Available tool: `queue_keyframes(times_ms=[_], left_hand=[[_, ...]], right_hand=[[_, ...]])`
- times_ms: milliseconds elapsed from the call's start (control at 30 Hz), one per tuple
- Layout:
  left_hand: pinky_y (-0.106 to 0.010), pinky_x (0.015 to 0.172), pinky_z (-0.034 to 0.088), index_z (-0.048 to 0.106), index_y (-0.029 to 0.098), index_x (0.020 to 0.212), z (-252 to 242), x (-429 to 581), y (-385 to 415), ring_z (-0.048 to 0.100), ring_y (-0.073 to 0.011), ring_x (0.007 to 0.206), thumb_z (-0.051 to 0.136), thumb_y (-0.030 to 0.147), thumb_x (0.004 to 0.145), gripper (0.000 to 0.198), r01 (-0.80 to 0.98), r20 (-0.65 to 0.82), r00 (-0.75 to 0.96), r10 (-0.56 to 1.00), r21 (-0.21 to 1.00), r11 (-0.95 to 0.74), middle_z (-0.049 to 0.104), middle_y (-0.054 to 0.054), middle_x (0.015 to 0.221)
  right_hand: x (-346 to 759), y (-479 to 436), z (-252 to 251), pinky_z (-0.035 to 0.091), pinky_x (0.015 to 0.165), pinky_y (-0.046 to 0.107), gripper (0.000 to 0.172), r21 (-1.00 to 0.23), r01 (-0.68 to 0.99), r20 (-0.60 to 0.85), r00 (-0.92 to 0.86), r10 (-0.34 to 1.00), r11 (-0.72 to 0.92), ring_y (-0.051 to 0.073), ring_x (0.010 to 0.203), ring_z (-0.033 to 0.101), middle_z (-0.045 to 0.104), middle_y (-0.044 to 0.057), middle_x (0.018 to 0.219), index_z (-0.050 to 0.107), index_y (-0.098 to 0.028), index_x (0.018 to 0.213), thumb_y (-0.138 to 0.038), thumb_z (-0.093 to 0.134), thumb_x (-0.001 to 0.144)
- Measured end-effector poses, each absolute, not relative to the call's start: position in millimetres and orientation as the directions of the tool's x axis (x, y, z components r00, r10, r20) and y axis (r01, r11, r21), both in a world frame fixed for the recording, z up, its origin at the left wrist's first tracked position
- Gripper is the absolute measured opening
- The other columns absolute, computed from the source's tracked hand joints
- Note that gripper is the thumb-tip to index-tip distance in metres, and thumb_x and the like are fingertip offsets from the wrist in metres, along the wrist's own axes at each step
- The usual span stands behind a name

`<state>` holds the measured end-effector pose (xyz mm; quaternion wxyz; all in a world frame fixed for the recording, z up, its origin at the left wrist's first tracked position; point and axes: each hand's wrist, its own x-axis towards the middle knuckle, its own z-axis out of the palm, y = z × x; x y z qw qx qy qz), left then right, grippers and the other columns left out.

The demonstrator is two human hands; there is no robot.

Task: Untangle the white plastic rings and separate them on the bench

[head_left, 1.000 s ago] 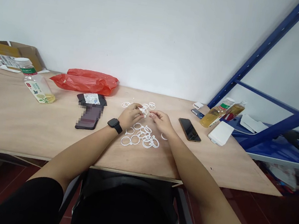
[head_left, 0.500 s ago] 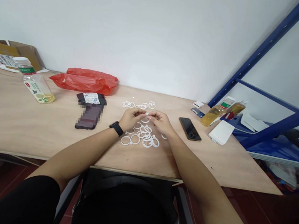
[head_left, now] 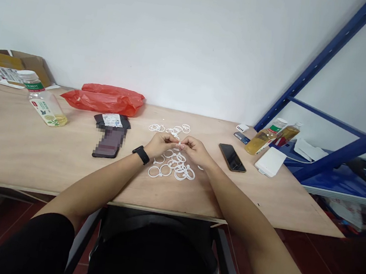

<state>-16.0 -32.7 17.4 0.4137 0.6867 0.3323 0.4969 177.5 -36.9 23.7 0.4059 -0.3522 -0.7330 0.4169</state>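
Above the middle of the table, my left hand [head_left: 162,145] and my right hand [head_left: 195,150] meet fingertip to fingertip. Both pinch one small white plastic ring [head_left: 179,144], mostly covered by the fingers. Nearer to me lies a loose pile of white rings [head_left: 179,166], several of them overlapping, with small knobs on their rims. Beyond the hands is a second group of white rings [head_left: 173,130]. A piece of another ring [head_left: 200,167] shows beside my right wrist. My left wrist wears a black watch [head_left: 141,154].
Left are a red plastic bag [head_left: 105,99], a dark packet [head_left: 112,120], a bottle [head_left: 46,104] and a cardboard box [head_left: 32,66]. On the right lie a phone [head_left: 232,157], a white case [head_left: 270,161] and a bottle of yellow liquid [head_left: 262,141], near a blue metal rack [head_left: 327,125].
My hands have dropped slightly toward me, fingertips still together on the white ring. More of the far ring group shows now. The pile in front looks the same.
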Motion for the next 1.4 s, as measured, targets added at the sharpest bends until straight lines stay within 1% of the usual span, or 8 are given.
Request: queue_keyframes(times_ms=[300, 467, 567, 667, 833, 1000, 1267, 1400], left_hand=[[-0.033, 0.074, 0.053, 0.069, 0.015, 0.085, 11, -19, -21, 0.065, -0.0179, 0.079, 0.071, 0.047, 0.078, 0.033, 0.155, 0.431, 0.353, 0.830, 0.848, -0.506, 0.070, -0.007, 0.085], [-0.040, 0.094, 0.047, 0.073, 0.020, 0.102, 2, -33, -8, 0.060, -0.0223, 0.098, 0.062, 0.040, 0.087, 0.028, 0.567, 0.482, 0.382, 0.788, 0.551, -0.612, 0.065, -0.010, 0.103], [-0.047, 0.102, 0.038, 0.073, 0.023, 0.111, -5, -37, -6, 0.052, -0.0291, 0.113, 0.056, 0.041, 0.090, 0.033, 0.766, 0.421, 0.379, 0.824, 0.356, -0.535, 0.061, -0.012, 0.117], [-0.053, 0.104, 0.032, 0.071, 0.028, 0.116, -10, -31, -7, 0.045, -0.0341, 0.122, 0.053, 0.046, 0.090, 0.036, 0.842, 0.362, 0.355, 0.862, 0.277, -0.463, 0.056, -0.012, 0.128], [-0.055, 0.102, 0.031, 0.070, 0.027, 0.112, -11, -23, -8, 0.045, -0.0352, 0.121, 0.052, 0.046, 0.090, 0.034, 0.854, 0.320, 0.340, 0.884, 0.289, -0.433, 0.057, -0.012, 0.128], [-0.053, 0.100, 0.033, 0.071, 0.023, 0.096, -8, -27, -8, 0.046, -0.0345, 0.117, 0.059, 0.042, 0.086, 0.025, 0.866, 0.314, 0.314, 0.896, 0.294, -0.406, 0.059, -0.013, 0.123], [-0.054, 0.103, 0.029, 0.072, 0.025, 0.095, -5, -27, -10, 0.040, -0.0337, 0.127, 0.060, 0.036, 0.088, 0.018, 0.862, 0.349, 0.320, 0.881, 0.280, -0.424, 0.053, -0.012, 0.134], [-0.052, 0.105, 0.029, 0.072, 0.024, 0.096, -4, -27, -7, 0.041, -0.0321, 0.126, 0.058, 0.035, 0.090, 0.019, 0.832, 0.437, 0.226, 0.871, 0.379, -0.406, 0.054, -0.010, 0.135]], right_hand=[[176, -35, 24, 0.045, 0.069, 0.026, 0.016, -0.803, 0.357, 0.332, -0.398, 0.855, 0.477, 0.015, 0.075, 0.059, 0.066, 0.001, 0.082, 0.060, -0.019, 0.086, -0.035, 0.057, 0.087], [182, -30, 29, 0.044, 0.075, 0.027, 0.011, -0.602, 0.575, 0.368, -0.415, 0.832, 0.554, 0.016, 0.079, 0.060, 0.070, 0.003, 0.086, 0.067, -0.020, 0.083, -0.026, 0.059, 0.085], [191, -29, 30, 0.044, 0.075, 0.027, 0.009, -0.519, 0.669, 0.310, -0.433, 0.846, 0.532, 0.017, 0.081, 0.062, 0.072, 0.004, 0.088, 0.070, -0.020, 0.083, -0.025, 0.062, 0.083], [197, -31, 31, 0.043, 0.071, 0.026, 0.009, -0.464, 0.738, 0.248, -0.422, 0.872, 0.489, 0.017, 0.077, 0.063, 0.073, 0.004, 0.085, 0.071, -0.021, 0.080, -0.023, 0.063, 0.081], [198, -34, 33, 0.040, 0.061, 0.024, 0.011, -0.461, 0.769, 0.212, -0.390, 0.896, 0.444, 0.016, 0.069, 0.062, 0.074, 0.003, 0.081, 0.072, -0.022, 0.085, -0.028, 0.063, 0.084], [199, -31, 31, 0.042, 0.062, 0.024, 0.015, -0.496, 0.748, 0.242, -0.369, 0.897, 0.441, 0.016, 0.073, 0.064, 0.074, 0.003, 0.084, 0.072, -0.022, 0.089, -0.033, 0.062, 0.085], [195, -31, 24, 0.043, 0.064, 0.024, 0.014, -0.541, 0.713, 0.231, -0.385, 0.894, 0.446, 0.015, 0.071, 0.064, 0.074, 0.001, 0.083, 0.072, -0.022, 0.091, -0.031, 0.062, 0.085], [195, -31, 24, 0.044, 0.064, 0.025, 0.015, -0.554, 0.697, 0.248, -0.384, 0.889, 0.455, 0.015, 0.071, 0.064, 0.074, 0.002, 0.082, 0.072, -0.022, 0.092, -0.031, 0.062, 0.085]])
